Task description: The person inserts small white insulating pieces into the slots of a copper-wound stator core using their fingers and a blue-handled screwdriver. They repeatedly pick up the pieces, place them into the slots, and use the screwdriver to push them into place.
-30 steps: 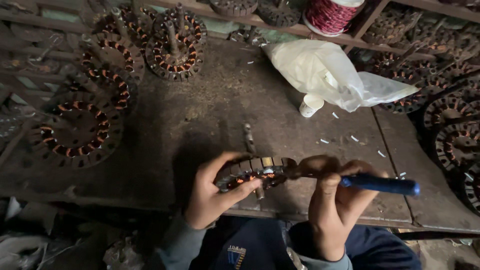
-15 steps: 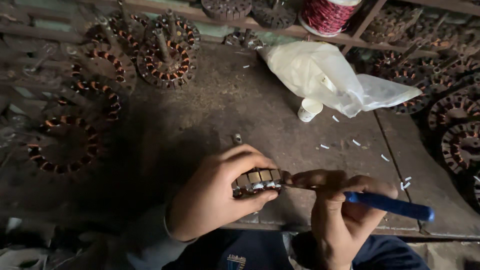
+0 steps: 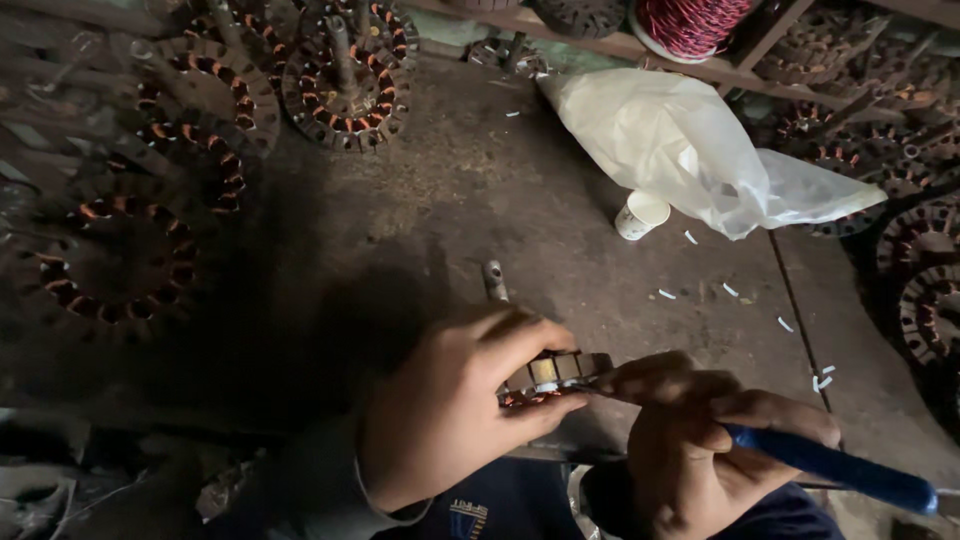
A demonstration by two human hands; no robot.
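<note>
My left hand [image 3: 455,400] grips a round motor stator [image 3: 556,374] with a slotted metal rim and copper windings, held near the front edge of the dark workbench [image 3: 480,210]. Most of the stator is hidden under my fingers. My right hand [image 3: 700,440] is closed on a tool with a blue handle [image 3: 830,468]; its tip meets the stator's right side. A metal shaft [image 3: 494,279] pokes out just beyond my left hand.
Several wound stators [image 3: 345,75] lie stacked at the back left and along the right edge [image 3: 925,290]. A white plastic bag [image 3: 690,140] and a small white paper cup [image 3: 640,214] sit at the back right. A red wire spool [image 3: 690,22] stands on the shelf. White scraps [image 3: 735,292] dot the bench.
My left hand has rolled further over the stator, covering more of it. The view has shifted closer and lower; the blue-handled tool stays against the stator's right side.
</note>
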